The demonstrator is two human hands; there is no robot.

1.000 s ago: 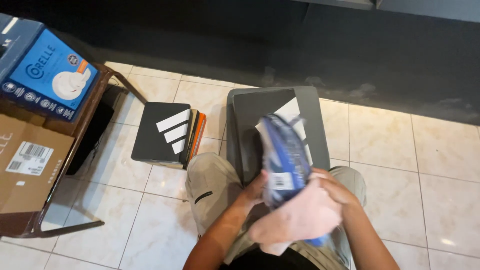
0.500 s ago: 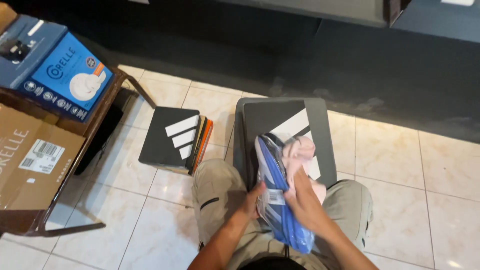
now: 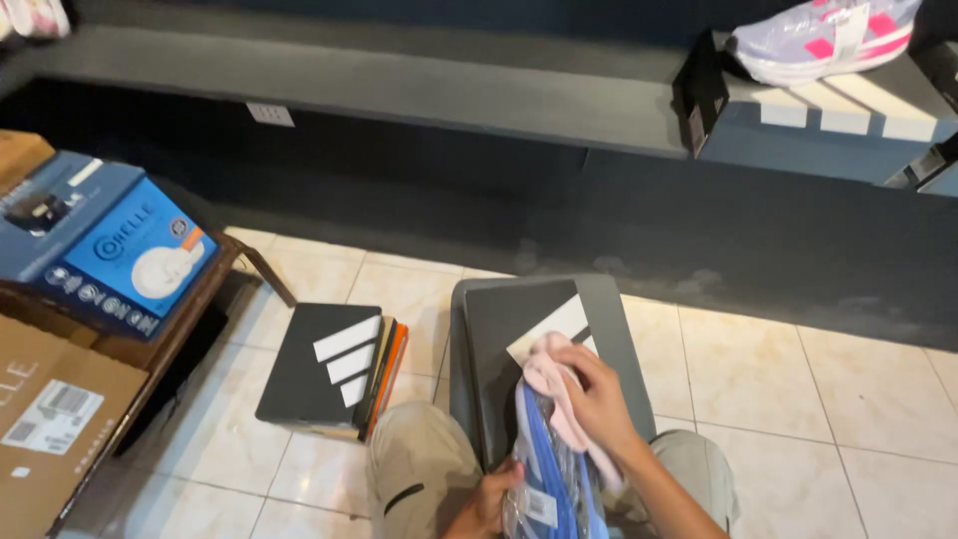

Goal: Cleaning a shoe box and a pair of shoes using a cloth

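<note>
Blue shoe (image 3: pixel 551 477) between left hand (image 3: pixel 489 502) and right hand (image 3: pixel 597 399).

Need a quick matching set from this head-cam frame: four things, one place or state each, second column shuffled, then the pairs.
Things:
1. blue shoe
2. pink cloth
3. stack of dark shoe boxes
4. white and pink shoe

Places or states:
A. on the tiled floor, left of the person's knee
B. on top of a box on the dark shelf, upper right
C. pressed under the right hand
D. steadied from below by the left hand

Pairs: 1-D, 2-C, 3-A, 4-B
</note>
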